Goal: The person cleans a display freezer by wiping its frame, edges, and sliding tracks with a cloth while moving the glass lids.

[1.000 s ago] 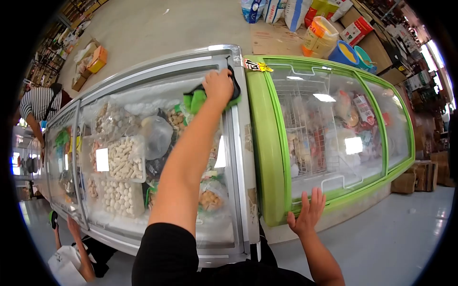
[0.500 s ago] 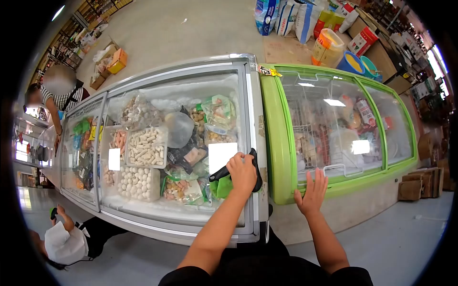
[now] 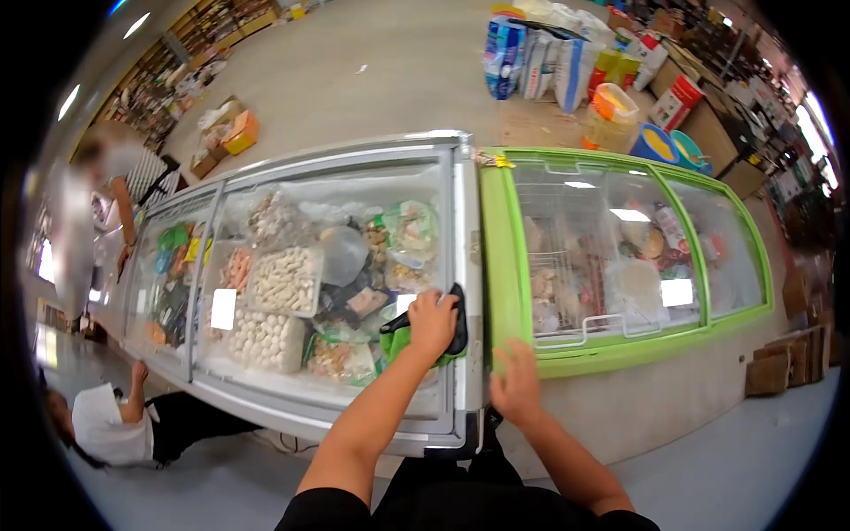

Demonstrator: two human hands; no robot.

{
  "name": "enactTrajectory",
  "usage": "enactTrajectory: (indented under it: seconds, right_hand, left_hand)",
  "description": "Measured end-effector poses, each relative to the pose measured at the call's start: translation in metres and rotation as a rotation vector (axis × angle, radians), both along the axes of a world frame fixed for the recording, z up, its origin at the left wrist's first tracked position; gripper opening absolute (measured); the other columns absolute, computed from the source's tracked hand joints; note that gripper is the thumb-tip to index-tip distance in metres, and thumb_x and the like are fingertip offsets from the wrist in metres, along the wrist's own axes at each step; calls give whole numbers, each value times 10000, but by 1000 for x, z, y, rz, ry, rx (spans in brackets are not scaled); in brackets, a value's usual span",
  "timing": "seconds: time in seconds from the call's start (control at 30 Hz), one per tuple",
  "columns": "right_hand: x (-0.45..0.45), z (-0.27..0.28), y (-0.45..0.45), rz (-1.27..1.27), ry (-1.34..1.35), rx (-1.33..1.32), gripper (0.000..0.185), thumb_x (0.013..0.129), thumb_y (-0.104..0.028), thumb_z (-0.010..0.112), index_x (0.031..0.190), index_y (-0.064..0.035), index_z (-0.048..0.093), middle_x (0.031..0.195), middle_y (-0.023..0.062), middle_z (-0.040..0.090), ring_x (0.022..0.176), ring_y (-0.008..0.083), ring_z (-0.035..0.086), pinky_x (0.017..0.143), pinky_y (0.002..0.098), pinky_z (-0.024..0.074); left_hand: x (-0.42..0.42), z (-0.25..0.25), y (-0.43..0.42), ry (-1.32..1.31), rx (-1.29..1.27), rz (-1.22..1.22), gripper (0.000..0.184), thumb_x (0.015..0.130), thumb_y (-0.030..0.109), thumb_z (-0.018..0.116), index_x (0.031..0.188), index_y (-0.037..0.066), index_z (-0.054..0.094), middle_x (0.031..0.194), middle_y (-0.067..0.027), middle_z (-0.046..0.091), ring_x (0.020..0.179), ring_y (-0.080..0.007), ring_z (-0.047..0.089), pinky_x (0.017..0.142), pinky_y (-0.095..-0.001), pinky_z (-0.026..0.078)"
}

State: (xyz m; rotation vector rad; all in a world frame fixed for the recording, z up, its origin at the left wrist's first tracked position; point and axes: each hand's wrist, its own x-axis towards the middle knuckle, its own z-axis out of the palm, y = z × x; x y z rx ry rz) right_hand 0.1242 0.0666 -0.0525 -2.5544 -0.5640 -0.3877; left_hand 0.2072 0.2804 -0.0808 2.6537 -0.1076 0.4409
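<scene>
Head view, and the left hand [image 3: 431,323] is curled over the cloth [image 3: 397,343], fingers closed on its black and green folds. Over to the right hand [image 3: 516,382]: blurred, fingers loosely spread, nothing visible in them, right by the near edge of the green freezer [image 3: 500,274], contact impossible to call. So the cloth lies directly under the left hand, clearly the nearer, up and left of the right, its longer spread running side to side. It's on the glass of the silver freezer [image 3: 464,221], just beside the end frame.
</scene>
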Motion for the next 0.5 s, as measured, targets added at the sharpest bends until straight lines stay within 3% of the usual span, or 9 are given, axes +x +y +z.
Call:
enactTrajectory:
  seconds: [0.07,0.13,0.2,0.27,0.33,0.47,0.5]
  right_hand:
    - [-3,10,49,253,308,303,633,764,-110,631,1328,41,386,1394,316,294,1206,491,383,999,556,334]
    - [2,15,90,133,312,314,694,746,-83,644,1347,61,329,1380,349,278,1172,523,375,984,565,326]
    - [13,10,119,23,289,105,884,715,-195,730,1392,75,230,1362,395,253,1184,535,338,1003,561,286]
    - [24,20,140,-51,324,70,966,702,-297,762,1400,80,211,1371,387,251,1168,519,352,1000,560,283]
    - [37,-2,149,-106,247,-34,1036,687,-435,770,1392,90,222,1367,371,263,1174,501,340,1008,543,277]
    - [42,6,183,-392,261,-66,978,659,-383,809,1357,73,299,1349,320,307,1150,469,374,979,516,341]
    - [38,1,189,-431,274,-90,917,689,-349,790,1355,62,314,1354,322,302,1166,475,360,994,515,331]
  left_hand:
    - [-1,1,10,-27,-48,-112,265,808,147,648,1072,122,634,1175,-166,527,1087,-363,477,909,-468,377]
    - [5,2,20,29,-262,-205,253,833,129,607,1081,81,625,1175,-181,535,1106,-374,483,950,-470,378]
    - [11,14,30,-42,-307,-333,237,862,125,553,1074,44,620,1150,-191,547,1101,-380,496,981,-460,378]
    - [23,32,42,-67,-287,-457,209,890,152,512,1018,36,630,1118,-163,571,1113,-367,500,1000,-475,364]
    - [43,34,51,4,60,-682,216,904,206,498,958,55,643,1040,-120,589,1089,-337,513,1022,-495,341]
    - [79,0,60,107,-111,-923,247,901,270,514,848,60,632,898,-96,567,995,-260,539,1051,-493,309]
    - [85,2,66,45,-131,-975,267,890,290,532,809,51,617,893,-104,570,933,-281,538,971,-458,378]
